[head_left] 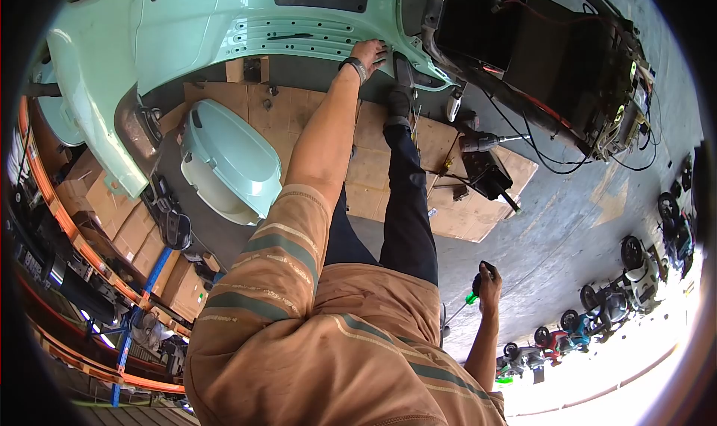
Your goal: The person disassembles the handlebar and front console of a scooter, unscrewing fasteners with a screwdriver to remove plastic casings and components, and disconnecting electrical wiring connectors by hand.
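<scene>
A mint-green scooter body point(187, 15) spans the top of the view, with slots in its floor section. My left hand point(368, 55), a dark watch at its wrist, rests against that section's lower edge. Its fingers are slightly bent and apart, and their undersides are hidden. Off to my right side, my right hand point(488, 283) is closed around a screwdriver point(473, 293) with a green and black handle. The thin shaft points down and left, away from the scooter body. A loose mint-green shell-like cover point(235, 157) lies on the floor to the left.
Flattened cardboard point(366, 157) covers part of the floor under my legs. On it lie a power drill point(482, 141) and a black part point(489, 176). A black scooter frame point(523, 75) with loose cables stands at upper right. Shelving point(123, 344) with boxes is left; parked scooters point(605, 303) line the right.
</scene>
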`<state>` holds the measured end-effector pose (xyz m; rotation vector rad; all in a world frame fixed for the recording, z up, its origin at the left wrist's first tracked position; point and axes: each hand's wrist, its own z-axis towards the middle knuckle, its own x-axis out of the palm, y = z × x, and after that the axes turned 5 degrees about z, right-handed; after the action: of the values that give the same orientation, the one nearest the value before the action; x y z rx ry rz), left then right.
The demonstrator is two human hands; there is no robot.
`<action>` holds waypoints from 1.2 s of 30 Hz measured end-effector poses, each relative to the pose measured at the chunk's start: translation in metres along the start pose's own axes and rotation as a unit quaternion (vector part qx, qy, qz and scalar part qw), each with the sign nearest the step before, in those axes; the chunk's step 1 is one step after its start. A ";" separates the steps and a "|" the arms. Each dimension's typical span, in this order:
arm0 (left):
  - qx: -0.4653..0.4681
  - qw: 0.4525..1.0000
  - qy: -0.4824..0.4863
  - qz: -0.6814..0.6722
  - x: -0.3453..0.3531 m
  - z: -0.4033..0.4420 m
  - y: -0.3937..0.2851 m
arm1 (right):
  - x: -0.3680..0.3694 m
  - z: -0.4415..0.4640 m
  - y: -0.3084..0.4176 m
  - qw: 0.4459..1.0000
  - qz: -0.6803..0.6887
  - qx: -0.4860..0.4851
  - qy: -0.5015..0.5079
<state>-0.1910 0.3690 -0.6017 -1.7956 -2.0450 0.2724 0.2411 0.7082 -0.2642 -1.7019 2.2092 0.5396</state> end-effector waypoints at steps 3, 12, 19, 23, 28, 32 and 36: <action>0.001 1.000 -0.006 0.009 -0.004 -0.002 0.001 | -0.004 0.001 0.003 1.000 -0.019 0.002 0.005; -0.026 0.990 -0.100 0.101 -0.037 -0.054 0.058 | 0.008 -0.010 0.023 0.996 -0.031 -0.086 0.007; 0.024 0.949 -0.136 0.285 -0.104 -0.200 0.159 | 0.024 0.003 0.044 0.943 -0.168 -0.289 -0.010; 0.099 0.942 -0.081 0.311 -0.108 -0.326 0.086 | 0.045 0.006 0.100 0.849 -0.218 -0.481 -0.007; 0.117 0.971 -0.197 0.071 -0.148 -0.406 0.040 | 0.076 -0.078 0.237 0.806 -0.196 -0.548 0.107; 0.120 0.966 -0.227 -0.036 -0.180 -0.451 0.012 | 0.112 -0.083 0.322 0.754 -0.177 -0.626 0.095; 0.148 0.962 -0.225 -0.052 -0.203 -0.473 -0.015 | 0.155 -0.233 0.391 0.734 -0.190 -0.647 0.075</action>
<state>0.0134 0.1120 -0.2049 -1.5357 -2.2340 0.9784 -0.1785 0.5557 -0.0847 -2.7119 1.3382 2.2024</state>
